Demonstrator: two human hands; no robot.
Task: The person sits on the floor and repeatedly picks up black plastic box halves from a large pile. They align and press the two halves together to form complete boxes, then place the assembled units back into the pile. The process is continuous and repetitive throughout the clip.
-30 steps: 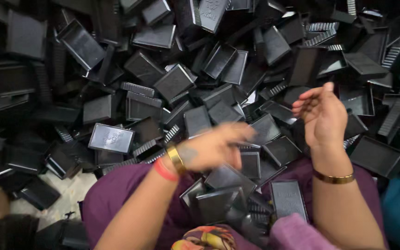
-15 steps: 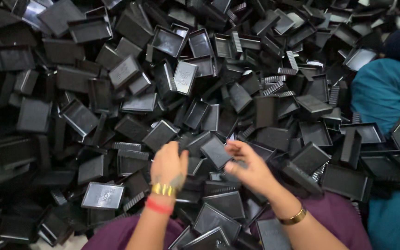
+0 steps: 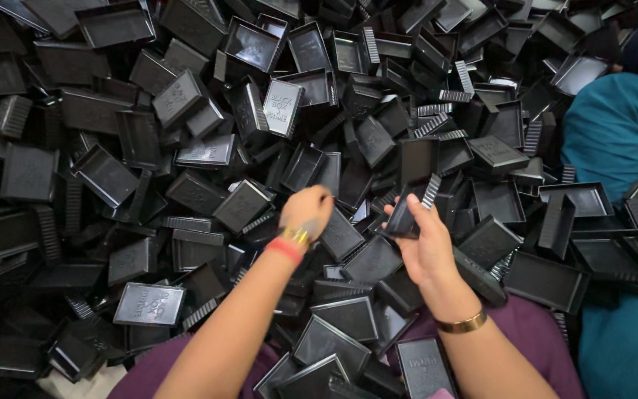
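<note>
— So, from the head view, what does the right hand (image 3: pixel 428 240) hold?

— Its fingers are clamped on a black plastic tray (image 3: pixel 406 214), tilted with one ribbed edge up, held just above the pile of trays (image 3: pixel 186 148).

— And the left hand (image 3: pixel 306 212)?

— Blurred. It is curled into a loose fist over the pile, just left of the held tray, but I cannot tell whether anything is in it. A red band and gold bangle (image 3: pixel 289 240) sit at that wrist; a gold bracelet (image 3: pixel 463 322) on the right.

— Anyone nearby?

— A person in a teal garment (image 3: pixel 614 133) sits at the right edge, beside the heap.
</note>
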